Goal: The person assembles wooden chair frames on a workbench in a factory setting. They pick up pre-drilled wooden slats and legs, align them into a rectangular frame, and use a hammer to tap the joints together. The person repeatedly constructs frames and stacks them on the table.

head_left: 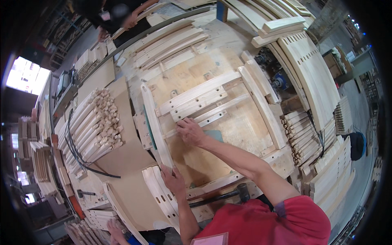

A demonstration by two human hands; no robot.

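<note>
A pale wooden frame lies on a plywood work board [241, 134]. Its left side is a long wooden post [152, 110], and its right side is another long post [261, 110]. An upper rail [200, 90] and a thinner wooden rail [232, 104] run between them. Around the lower end of the left post, my left hand [173, 180] is closed, thumb on the inner side. My right hand [190, 131] is closed over the left end of the thinner rail, beside the post; its fingertips are partly hidden. Drilled guide blocks [200, 104] are fixed between the rails.
A black-handled mallet [243, 192] lies along the near edge. Bundled wooden sticks [92, 126] are piled at left, more sticks [296, 139] at right. Slotted boards [310, 73] stand stacked far right. Another person [118, 20] is at the back; another hand [116, 232] shows lower left.
</note>
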